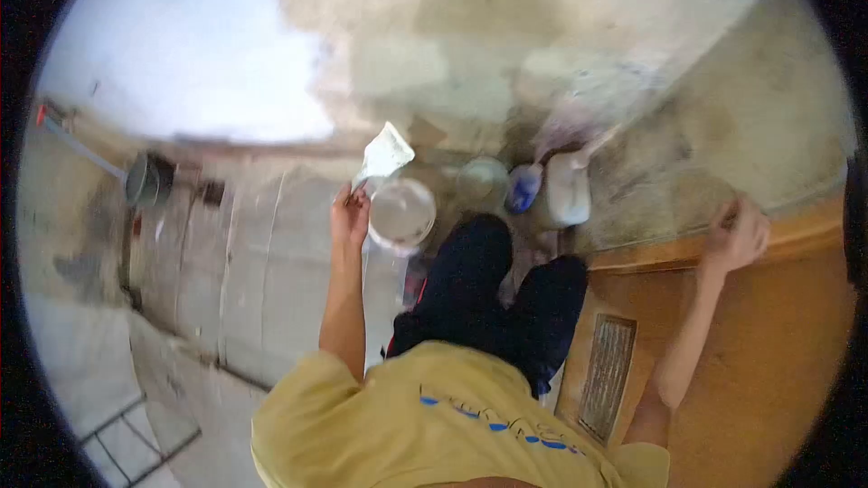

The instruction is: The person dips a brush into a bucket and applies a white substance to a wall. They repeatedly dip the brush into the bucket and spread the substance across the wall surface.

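My left hand is closed around the handle of a putty knife. Its wide blade is coated white and points up toward the wall. Right beside that hand stands a round white bucket, with greyish material inside. On the other side, my right hand is raised near the top of a wooden door. Its fingers are curled in, and whatever may be in them is hidden.
Against the wall, partly coated white, stand a pale tub, a blue container and a white jug. A dark bucket and a long-handled tool are at the far left. Pale panels cover the floor.
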Motion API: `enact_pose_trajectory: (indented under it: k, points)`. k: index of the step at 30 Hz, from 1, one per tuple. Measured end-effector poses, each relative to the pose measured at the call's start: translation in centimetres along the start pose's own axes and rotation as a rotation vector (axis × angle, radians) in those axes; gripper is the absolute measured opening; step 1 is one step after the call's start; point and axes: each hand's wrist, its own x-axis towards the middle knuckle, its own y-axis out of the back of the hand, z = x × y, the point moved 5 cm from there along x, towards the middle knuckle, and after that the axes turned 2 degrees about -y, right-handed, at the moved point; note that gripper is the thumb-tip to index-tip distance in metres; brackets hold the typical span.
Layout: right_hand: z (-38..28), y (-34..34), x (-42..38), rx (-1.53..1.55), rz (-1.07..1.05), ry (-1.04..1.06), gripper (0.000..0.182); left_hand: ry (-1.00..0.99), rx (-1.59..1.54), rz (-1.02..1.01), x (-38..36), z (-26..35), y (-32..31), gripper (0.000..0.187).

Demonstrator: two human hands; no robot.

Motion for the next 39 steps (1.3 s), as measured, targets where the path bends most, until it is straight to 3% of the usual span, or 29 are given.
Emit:
enact_pose_trajectory:
  k: [2,4,8,10,14,19,21,25,27,33,36,39]
  points:
    - [0.3,0.1,-0.3,0.181,-0.101,-0.067,0.021,-0.025,0.002,-0.132,0.1,-0.5,-7.3,0.012]
    - [-0.2,1.2,0.8,0.219,-0.006,-0.034,0.026,-0.012,-0.011,-0.299,-0.3,-1.1,-17.0,0.012]
    - [-0.3,2.0,1.4,0.218,-0.02,-0.069,0.022,-0.429,0.174,-0.468,-6.3,-1.6,-34.1,0.01]
    - [-0.5,2.5,1.4,0.23,-0.026,-0.071,0.02,-0.656,0.226,-0.7,-9.8,-2.4,-42.2,0.013]
    - [0.0,2.3,1.6,0.269,-0.033,-0.077,0.016,-1.009,0.263,-0.788,-17.5,-5.0,-56.3,0.014]
    - [0.2,2.0,1.2,0.247,0.003,-0.068,0.013,-1.255,0.275,-0.951,-21.6,-8.4,-68.7,0.016]
    - [0.3,2.2,1.2,0.287,-0.01,-0.066,0.012,-1.412,0.309,-0.933,-22.4,-9.3,-71.2,0.02]
    - [0.3,1.9,0.8,0.267,-0.009,-0.06,0.011,-1.431,0.375,-0.897,-25.1,-10.6,-72.7,0.022]
    - [0.3,2.1,0.9,0.279,-0.009,-0.061,0.011,-1.318,0.343,-0.858,-24.9,-11.4,-73.5,0.022]
    - [0.5,1.8,0.7,0.319,-0.05,-0.032,0.02,-1.494,0.403,-0.799,-25.0,-12.5,-73.9,0.026]
    - [0.5,1.6,0.5,0.334,-0.027,-0.025,0.019,-1.403,0.412,-0.818,-23.8,-12.3,-74.0,0.027]
    - [0.5,1.7,0.5,0.363,-0.025,-0.03,0.021,-1.444,0.418,-0.798,-23.1,-11.1,-73.6,0.026]
